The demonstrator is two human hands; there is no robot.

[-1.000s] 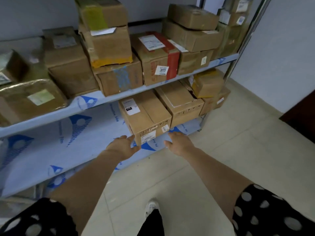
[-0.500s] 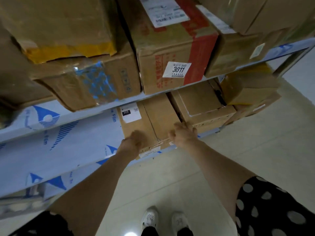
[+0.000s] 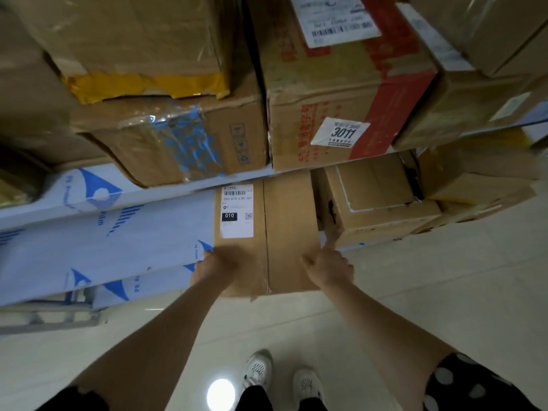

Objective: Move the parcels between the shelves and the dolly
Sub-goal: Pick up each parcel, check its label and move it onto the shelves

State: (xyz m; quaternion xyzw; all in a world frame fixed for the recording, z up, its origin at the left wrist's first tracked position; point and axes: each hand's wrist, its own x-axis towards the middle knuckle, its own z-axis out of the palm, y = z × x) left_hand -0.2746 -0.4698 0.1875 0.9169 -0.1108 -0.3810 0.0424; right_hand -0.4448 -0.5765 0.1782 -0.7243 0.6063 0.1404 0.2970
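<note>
A long cardboard parcel point(image 3: 284, 221) with a white "010" label lies on the lower shelf point(image 3: 118, 241), its near end sticking out past the shelf edge over the floor. My left hand point(image 3: 213, 265) grips its near left corner, fingers curled round the side. My right hand point(image 3: 329, 265) grips the near right corner, thumb on top and a finger pointing along the right side. The dolly is not in view.
A second cardboard box point(image 3: 382, 209) sits close to the right of the parcel, with more boxes point(image 3: 480, 185) beyond. The upper shelf holds a red-taped box marked 3011 point(image 3: 350, 93) and a blue-taped box point(image 3: 178, 143). Tiled floor point(image 3: 444, 292) and my shoes lie below.
I have leaned in closer. Both hands went from reaching to gripping the parcel's near corners, and the parcel has slid toward me, out past the shelf edge.
</note>
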